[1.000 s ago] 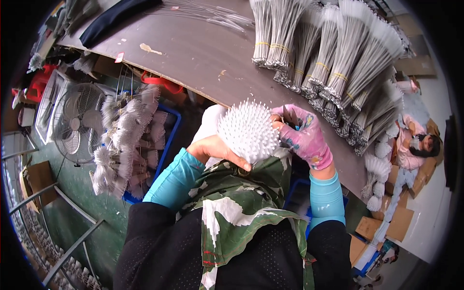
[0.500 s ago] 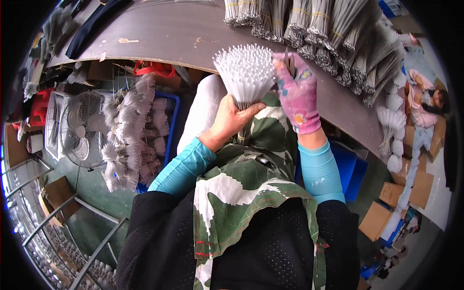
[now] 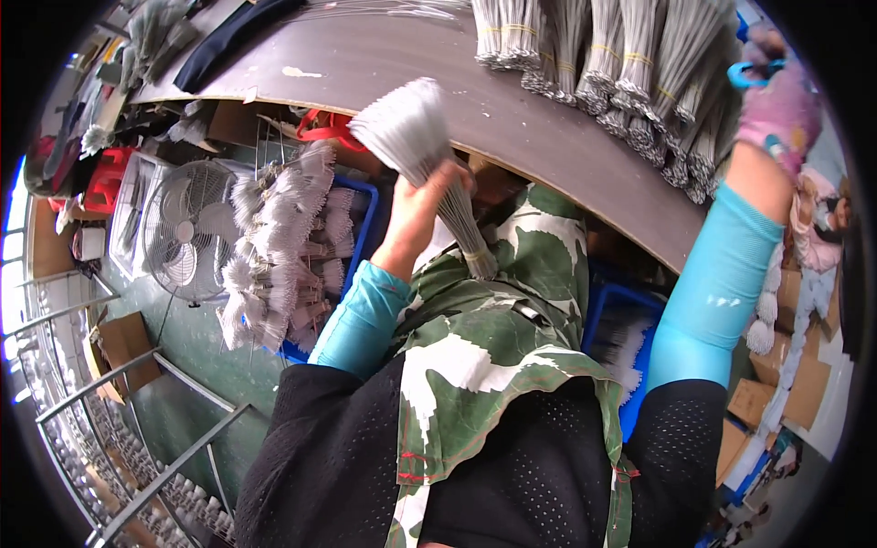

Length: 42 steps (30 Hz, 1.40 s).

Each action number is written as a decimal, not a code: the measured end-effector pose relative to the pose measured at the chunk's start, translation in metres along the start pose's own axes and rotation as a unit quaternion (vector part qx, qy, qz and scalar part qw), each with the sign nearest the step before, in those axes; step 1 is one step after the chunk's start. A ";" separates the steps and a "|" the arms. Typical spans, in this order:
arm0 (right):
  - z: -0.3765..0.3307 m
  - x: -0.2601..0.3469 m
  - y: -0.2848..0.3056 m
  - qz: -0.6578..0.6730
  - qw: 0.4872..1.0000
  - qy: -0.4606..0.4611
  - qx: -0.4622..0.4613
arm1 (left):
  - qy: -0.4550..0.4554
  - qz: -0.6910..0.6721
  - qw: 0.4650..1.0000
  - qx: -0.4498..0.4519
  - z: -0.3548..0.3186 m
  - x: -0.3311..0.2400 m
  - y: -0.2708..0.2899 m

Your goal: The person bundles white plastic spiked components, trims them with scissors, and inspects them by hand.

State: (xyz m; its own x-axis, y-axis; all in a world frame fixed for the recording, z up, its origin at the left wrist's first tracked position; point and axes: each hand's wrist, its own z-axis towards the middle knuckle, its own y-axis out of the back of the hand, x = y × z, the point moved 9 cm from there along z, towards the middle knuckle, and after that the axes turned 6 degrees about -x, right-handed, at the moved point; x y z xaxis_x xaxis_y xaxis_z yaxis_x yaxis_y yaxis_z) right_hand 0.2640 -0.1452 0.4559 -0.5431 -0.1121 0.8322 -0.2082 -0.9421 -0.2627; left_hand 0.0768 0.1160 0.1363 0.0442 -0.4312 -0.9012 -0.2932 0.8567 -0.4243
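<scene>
Enclosing the wire stems of a white-tipped bundle (image 3: 406, 128), the bare left hand (image 3: 422, 215) has its fingers wrapped closely around the bundle's middle. The bundle is held in front of the person, its long axis slanting: the flared white end points up and to the left, near the edge of the brown table (image 3: 365, 59), and the narrow stem end points down and to the right, over the camouflage apron (image 3: 466, 356). The right hand (image 3: 779, 110), in a pink glove, is well apart at far right, beyond the banded wire bundles (image 3: 635, 73); its blurred fingers are curled about a blue-handled tool (image 3: 755, 75), probably scissors. The left hand is thus the nearer.
</scene>
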 end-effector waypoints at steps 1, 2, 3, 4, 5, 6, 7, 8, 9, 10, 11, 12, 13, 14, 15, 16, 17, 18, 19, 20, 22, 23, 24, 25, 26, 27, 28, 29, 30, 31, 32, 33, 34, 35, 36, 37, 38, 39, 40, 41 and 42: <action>-0.011 -0.019 -0.002 0.020 0.999 -0.029 -0.005 | 0.020 -0.038 0.997 -0.056 0.006 0.003 0.017; -0.027 -0.042 -0.005 0.008 0.998 -0.070 -0.006 | 0.022 -0.080 0.993 -0.084 0.008 0.003 0.030; -0.046 -0.068 -0.008 -0.005 0.994 -0.111 -0.008 | 0.023 -0.123 0.986 -0.112 0.011 0.001 0.042; -0.065 -0.090 -0.014 0.003 0.991 -0.132 -0.012 | 0.041 -0.166 0.975 -0.139 0.012 0.002 0.053; -0.083 -0.109 -0.023 0.018 0.989 -0.146 0.006 | 0.060 -0.183 0.968 -0.160 0.013 0.004 0.062; -0.100 -0.127 -0.029 0.029 0.983 -0.182 0.019 | 0.067 -0.208 0.961 -0.171 0.013 0.004 0.069; -0.113 -0.140 -0.040 0.046 0.976 -0.207 0.053 | 0.074 -0.233 0.953 -0.180 0.014 0.004 0.075; -0.124 -0.152 -0.045 0.047 0.969 -0.232 0.065 | 0.076 -0.240 0.950 -0.185 0.015 0.003 0.081; -0.135 -0.159 -0.052 0.057 0.964 -0.246 0.087 | 0.073 -0.249 0.949 -0.182 0.015 0.002 0.084; -0.144 -0.167 -0.060 0.043 0.954 -0.275 0.107 | 0.072 -0.259 0.946 -0.181 0.016 0.001 0.087; -0.152 -0.171 -0.069 0.050 0.949 -0.284 0.130 | 0.069 -0.269 0.943 -0.183 0.016 0.000 0.091; -0.158 -0.177 -0.076 0.031 0.942 -0.305 0.137 | 0.065 -0.278 0.939 -0.190 0.016 -0.001 0.094; -0.164 -0.181 -0.087 0.030 0.935 -0.316 0.162 | 0.086 -0.290 0.932 -0.202 0.015 0.003 0.096; -0.168 -0.183 -0.098 0.020 0.932 -0.312 0.186 | 0.091 -0.304 0.927 -0.202 0.013 0.002 0.097; -0.173 -0.191 -0.105 -0.016 0.924 -0.331 0.189 | 0.072 -0.328 0.925 -0.175 0.016 -0.004 0.095; -0.175 -0.196 -0.114 -0.054 0.925 -0.324 0.191 | 0.085 -0.314 0.927 -0.187 0.014 -0.004 0.097; -0.179 -0.203 -0.123 -0.034 0.919 -0.348 0.180 | 0.080 -0.313 0.930 -0.175 0.013 -0.008 0.097; -0.180 -0.211 -0.135 -0.018 0.919 -0.354 0.171 | 0.085 -0.308 0.930 -0.180 0.012 -0.009 0.099; -0.182 -0.222 -0.141 -0.020 0.912 -0.384 0.143 | 0.103 -0.308 0.925 -0.196 0.009 -0.006 0.101; -0.179 -0.228 -0.153 -0.026 0.917 -0.366 0.156 | 0.084 -0.305 0.930 -0.186 0.010 -0.011 0.102; -0.172 -0.244 -0.170 -0.043 0.918 -0.359 0.163 | 0.086 -0.299 0.929 -0.202 0.008 -0.010 0.107; -0.165 -0.252 -0.175 -0.061 0.918 -0.359 0.158 | 0.079 -0.300 0.931 -0.192 0.010 -0.011 0.107; -0.159 -0.261 -0.181 -0.073 0.917 -0.358 0.158 | 0.078 -0.301 0.931 -0.191 0.011 -0.010 0.107; -0.153 -0.267 -0.189 -0.073 0.916 -0.355 0.170 | 0.079 -0.307 0.929 -0.189 0.011 -0.008 0.107; -0.147 -0.276 -0.193 -0.124 0.906 -0.360 0.185 | 0.083 -0.289 0.935 -0.188 0.011 -0.007 0.106; -0.143 -0.283 -0.197 -0.171 0.892 -0.362 0.209 | 0.079 -0.283 0.937 -0.188 0.011 -0.007 0.106; -0.139 -0.287 -0.199 -0.171 0.890 -0.375 0.195 | 0.074 -0.283 0.938 -0.187 0.011 -0.007 0.105; -0.133 -0.285 -0.198 -0.276 0.875 -0.326 0.230 | 0.072 -0.284 0.938 -0.187 0.011 -0.007 0.104; -0.136 -0.281 -0.204 -0.271 0.871 -0.313 0.265 | 0.072 -0.277 0.939 -0.190 0.010 -0.006 0.103; -0.139 -0.276 -0.198 -0.313 0.858 -0.301 0.273 | 0.062 -0.269 0.944 -0.182 0.011 -0.007 0.102; -0.150 -0.268 -0.200 -0.253 0.859 -0.315 0.315 | 0.069 -0.261 0.944 -0.189 0.010 -0.005 0.102; -0.163 -0.257 -0.192 -0.217 0.851 -0.333 0.342 | 0.072 -0.262 0.943 -0.192 0.008 -0.003 0.101; -0.182 -0.241 -0.185 -0.157 0.840 -0.345 0.387 | 0.076 -0.256 0.943 -0.200 0.007 -0.002 0.102; -0.203 -0.230 -0.161 -0.183 0.805 -0.385 0.414 | 0.072 -0.257 0.944 -0.192 0.008 -0.004 0.100; -0.225 -0.211 -0.148 -0.152 0.769 -0.401 0.474 | 0.070 -0.243 0.949 -0.191 0.007 -0.006 0.099; -0.248 -0.204 -0.130 -0.149 0.735 -0.459 0.477 | 0.067 -0.228 0.953 -0.186 0.004 -0.010 0.095; -0.263 -0.195 -0.111 -0.173 0.722 -0.468 0.479 | 0.063 -0.213 0.959 -0.176 0.004 -0.013 0.088; -0.274 -0.184 -0.107 -0.131 0.740 -0.449 0.483 | 0.061 -0.199 0.964 -0.165 0.002 -0.017 0.078; -0.283 -0.168 -0.098 -0.083 0.744 -0.445 0.492 | 0.045 -0.178 0.975 -0.128 0.001 -0.023 0.062; -0.291 -0.160 -0.086 -0.073 0.748 -0.445 0.487 | 0.040 -0.149 0.985 -0.075 0.000 -0.028 0.043; -0.297 -0.153 -0.084 -0.114 0.764 -0.353 0.529 | 0.040 -0.127 0.987 -0.090 -0.003 -0.027 0.031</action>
State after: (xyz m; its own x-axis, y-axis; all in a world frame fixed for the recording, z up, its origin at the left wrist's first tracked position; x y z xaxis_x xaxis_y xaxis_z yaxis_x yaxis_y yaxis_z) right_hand 0.1230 0.0445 0.2054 0.0601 0.3016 0.9515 0.7436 -0.6495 0.1589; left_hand 0.0634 0.1537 0.1475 0.0637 -0.6530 -0.7546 -0.4480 0.6570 -0.6064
